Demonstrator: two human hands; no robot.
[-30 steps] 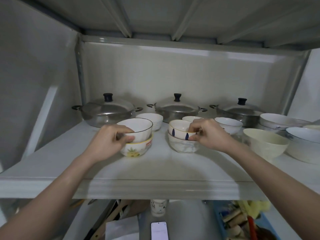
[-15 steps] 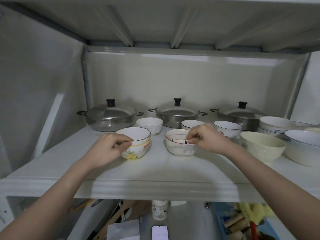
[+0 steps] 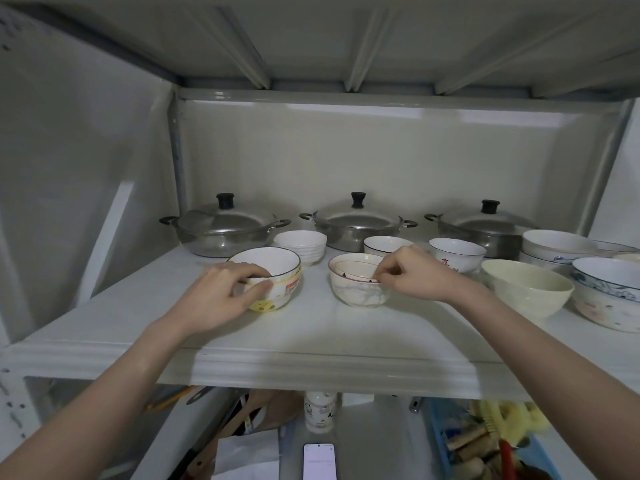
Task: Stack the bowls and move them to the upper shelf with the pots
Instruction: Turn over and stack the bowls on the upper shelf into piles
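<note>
Scene: upper shelf (image 3: 311, 344) w/ three lidded pots along the back: left pot (image 3: 221, 226), centre pot (image 3: 356, 221), right pot (image 3: 485, 225). Both hands at two nested bowl pairs standing on the shelf, in front of the pots.

Left hand (image 3: 221, 292): fingers curled over near rim, thumb against outer wall of the left stack (image 3: 273, 277) (white dark-rimmed bowl seated in a yellow-print bowl). Reads as a grip on the upper bowl's rim.

Right hand (image 3: 412, 273): thumb and fingertips pinch the right-side rim of the right stack (image 3: 358, 284) (patterned bowl nested in a marbled bowl). Inner bowl sits low in the outer.

Other bowls on shelf: white stack (image 3: 301, 242) between left and centre pot; small white bowl (image 3: 384, 244); red-marked bowl (image 3: 457, 252); cream bowl (image 3: 526, 289); blue-pattern bowl (image 3: 609, 292); further stack at far right.

Step, as judged: both pairs set down, release pending; task near done for these four.

Risks:
- Release w/ finger hooked inside rim: upper bowl lifts or tips, rattles, may chip
- Right wrist is near the red-marked and cream bowls; a wide pull-back could knock either
- Left stack's top bowl sits high; a sideways nudge could unseat it
- Both stacks are forward of the pots, toward the shelf edge; dragging on withdrawal brings them closer to the lip
</note>
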